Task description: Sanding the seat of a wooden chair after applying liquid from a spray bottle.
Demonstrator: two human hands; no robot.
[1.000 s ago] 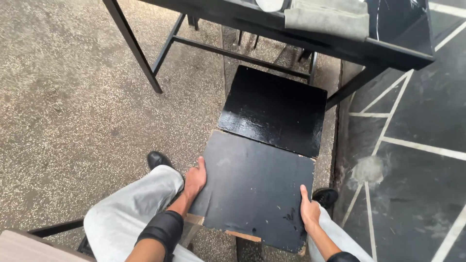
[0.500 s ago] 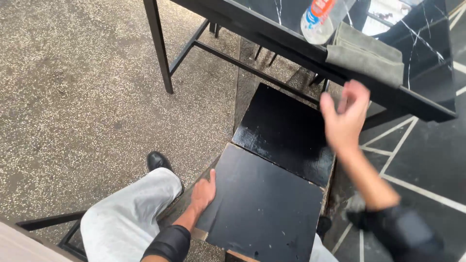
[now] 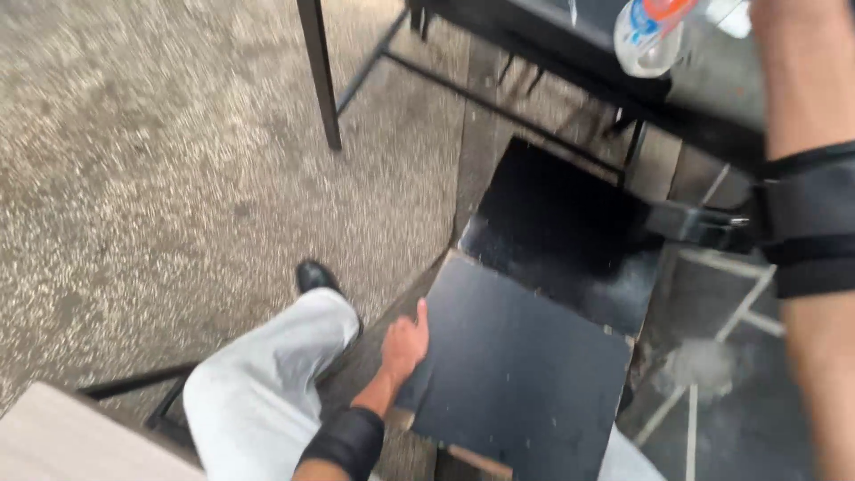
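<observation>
from the head camera, looking down: the left hand (image 3: 405,343) rests against the left edge of a flat, square black board (image 3: 525,370) that lies across the person's lap, above the grey-trousered legs (image 3: 254,392). the hand's fingers are closed loosely along that edge, thumb side up, gripping the board's rim rather than pressing on its face. the right hand itself is cut off by the top of the frame; only the right forearm (image 3: 806,98) shows, raised high at the right with a black strap (image 3: 806,223) around it, so i cannot tell whether those fingers are curled or spread, or whether they hold anything.

the board sits tilted in the picture, one corner towards the viewer's knees and the opposite corner towards a second, glossy black square board (image 3: 561,227) lying on the floor just beyond it; the two look to touch or overlap at that far edge. being near square, the near board has no clear long axis; its edges run diagonally across the frame.

as a judgement, the handling seems midway: one hand steadies the near board, the other is away from it, up by the dark metal-framed desk (image 3: 534,40), where a clear plastic bottle with an orange cap (image 3: 646,36) lies. a black shoe (image 3: 316,276) stands on the speckled floor (image 3: 151,169).
</observation>
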